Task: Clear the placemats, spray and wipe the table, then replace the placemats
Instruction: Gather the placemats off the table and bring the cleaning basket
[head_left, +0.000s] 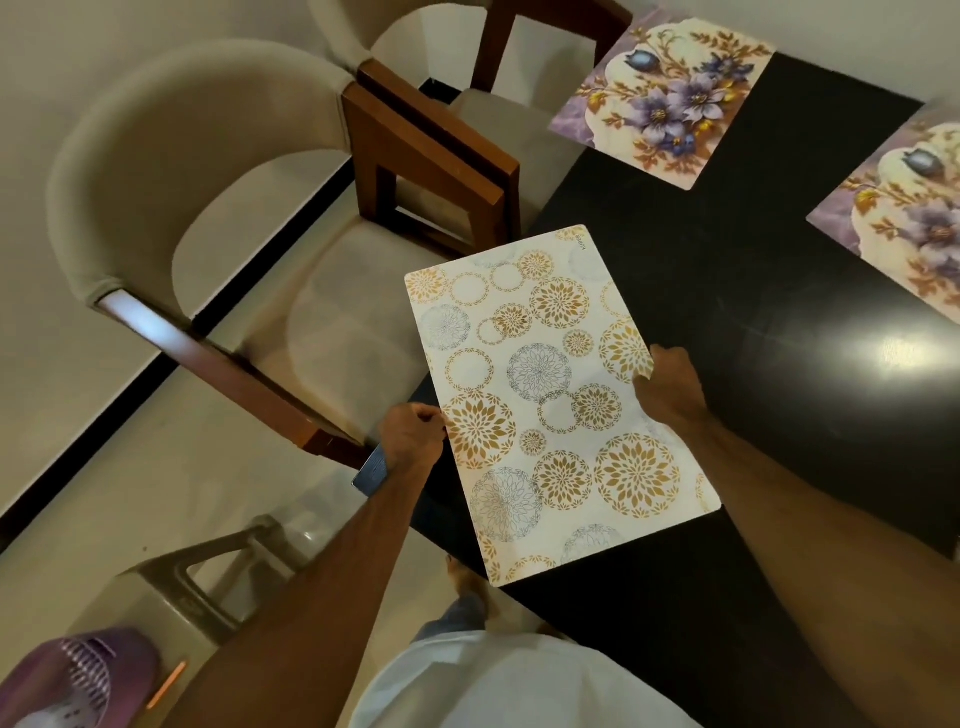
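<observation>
While both hands pinch its long sides, the gold-patterned placemat (550, 400) sits over the near left edge of the black table (753, 322), the left hand (413, 434) opposite the right hand (670, 387). Two flowered placemats (665, 96) lie flat toward the far edge, apart.

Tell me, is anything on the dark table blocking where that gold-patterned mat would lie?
Nothing visible does. Both the left hand and right hand hold the mat over a bare stretch of table; the two flowered mats lie farther off.
</observation>
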